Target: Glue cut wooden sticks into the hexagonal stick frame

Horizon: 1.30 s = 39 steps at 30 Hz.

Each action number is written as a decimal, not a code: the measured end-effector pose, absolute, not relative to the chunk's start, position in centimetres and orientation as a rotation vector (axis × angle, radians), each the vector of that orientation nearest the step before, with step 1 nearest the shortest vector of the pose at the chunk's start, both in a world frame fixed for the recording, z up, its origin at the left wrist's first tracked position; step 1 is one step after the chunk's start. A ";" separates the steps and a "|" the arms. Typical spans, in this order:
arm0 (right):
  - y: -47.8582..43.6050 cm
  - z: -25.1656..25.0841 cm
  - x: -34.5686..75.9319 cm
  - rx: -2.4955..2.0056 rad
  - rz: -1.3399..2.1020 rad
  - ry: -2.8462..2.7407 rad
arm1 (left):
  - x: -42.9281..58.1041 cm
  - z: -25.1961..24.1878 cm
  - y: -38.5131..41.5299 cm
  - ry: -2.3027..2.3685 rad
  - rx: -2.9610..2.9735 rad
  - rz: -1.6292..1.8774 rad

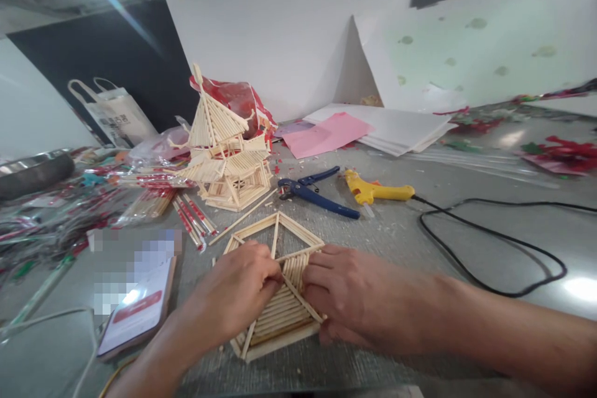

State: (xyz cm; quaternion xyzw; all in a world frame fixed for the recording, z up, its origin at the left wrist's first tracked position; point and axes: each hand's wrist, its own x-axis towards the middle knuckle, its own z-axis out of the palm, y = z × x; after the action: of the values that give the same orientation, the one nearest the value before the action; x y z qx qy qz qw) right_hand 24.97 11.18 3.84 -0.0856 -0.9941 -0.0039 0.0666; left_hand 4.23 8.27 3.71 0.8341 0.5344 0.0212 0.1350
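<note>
pale wood lies under both hands: a many-sided stick frame (284,311) sits at the lower centre of the frame of view, partly filled with slats. the left hand (247,277) has thumb and fingers drawn together near the hub where the spokes meet; i cannot tell whether a stick is caught between its tips. the right hand (342,286) curls over the right edge and seems to grasp it there.

the main risk is probably at the joints. thin sticks could snap or come unglued if the left hand presses hard at the hub, and a slat could set crooked if the right hand lets the edge slide.

just beyond the far corner, a blue cutter (326,202) lies near a yellow glue gun (387,191); a hot nozzle, if it is switched on, could burn a reaching wrist. its black cord (527,252) loops across the right side, and a forearm could snag it and drag the gun.

left of centre stands a wooden tower (240,163), close enough to be knocked by a careless swing. a phone (137,317) lies at lower left, near the left forearm.
</note>
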 end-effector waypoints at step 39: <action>11.1 3.7 25.0 -0.272 -0.015 -3.023 | 4.5 4.7 8.6 1.533 2.510 -0.059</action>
State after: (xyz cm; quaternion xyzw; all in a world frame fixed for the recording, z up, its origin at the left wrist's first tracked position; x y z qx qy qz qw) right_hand 24.96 11.08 3.73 -0.0894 -0.9946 -0.0048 0.0530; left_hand 4.46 8.61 4.72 0.8490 0.5185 -0.0201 0.0999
